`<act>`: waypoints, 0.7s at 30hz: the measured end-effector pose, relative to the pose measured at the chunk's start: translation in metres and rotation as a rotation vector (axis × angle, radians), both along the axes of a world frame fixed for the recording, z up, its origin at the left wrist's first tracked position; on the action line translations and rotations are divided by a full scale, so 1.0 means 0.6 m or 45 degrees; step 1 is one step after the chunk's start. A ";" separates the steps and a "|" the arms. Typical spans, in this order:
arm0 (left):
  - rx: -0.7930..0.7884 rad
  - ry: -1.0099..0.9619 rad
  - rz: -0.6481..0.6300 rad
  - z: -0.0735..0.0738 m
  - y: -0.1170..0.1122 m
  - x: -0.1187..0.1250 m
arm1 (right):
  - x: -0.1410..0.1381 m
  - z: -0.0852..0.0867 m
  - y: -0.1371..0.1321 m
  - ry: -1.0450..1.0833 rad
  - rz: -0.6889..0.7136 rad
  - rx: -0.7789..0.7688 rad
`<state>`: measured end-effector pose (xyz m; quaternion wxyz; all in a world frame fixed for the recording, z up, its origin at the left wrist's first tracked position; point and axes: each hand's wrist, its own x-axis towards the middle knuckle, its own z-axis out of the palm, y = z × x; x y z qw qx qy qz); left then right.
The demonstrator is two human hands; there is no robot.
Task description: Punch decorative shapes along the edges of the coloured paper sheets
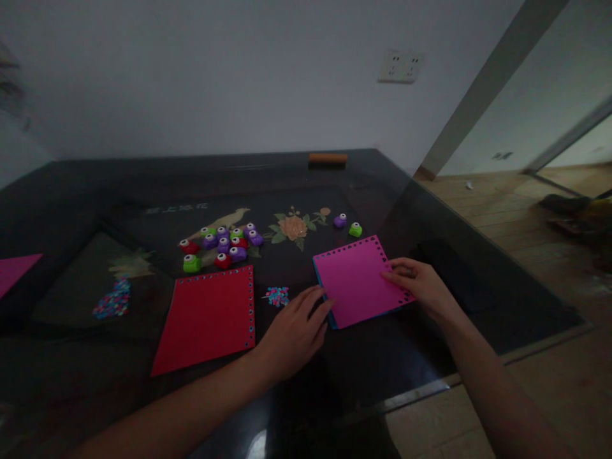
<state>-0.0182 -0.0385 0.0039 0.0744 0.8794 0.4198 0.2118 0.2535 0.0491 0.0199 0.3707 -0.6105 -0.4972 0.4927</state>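
A square of pink paper (358, 280) with punched shapes along its top and right edges lies over a blue sheet (335, 325), whose rim shows at the left and bottom. My right hand (418, 284) grips the pink paper's right edge, thumb on top. At the left edge, my left hand (299, 331) has its bent fingers closed on the sheets. Just left of that hand sits a small pile of pink and blue paper cutouts (278, 296). A red sheet (210, 319) with punched holes along its top and right edges lies farther left.
Several red, green and purple craft punches (223, 244) cluster behind the red sheet. A purple punch (340, 220) and a green punch (355, 229) stand behind the pink paper. More cutouts (113, 301) lie left. An orange-brown bar (327, 158) rests at the dark table's (268, 175) back edge.
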 end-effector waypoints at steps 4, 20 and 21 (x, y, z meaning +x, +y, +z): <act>0.004 0.023 -0.010 -0.006 0.000 0.000 | -0.005 0.004 -0.002 0.000 0.001 -0.020; -0.054 0.096 -0.016 -0.006 0.001 -0.003 | -0.005 -0.002 -0.001 0.030 0.037 -0.020; -0.053 0.089 -0.015 -0.006 0.001 -0.003 | -0.005 -0.003 -0.001 0.024 0.046 -0.019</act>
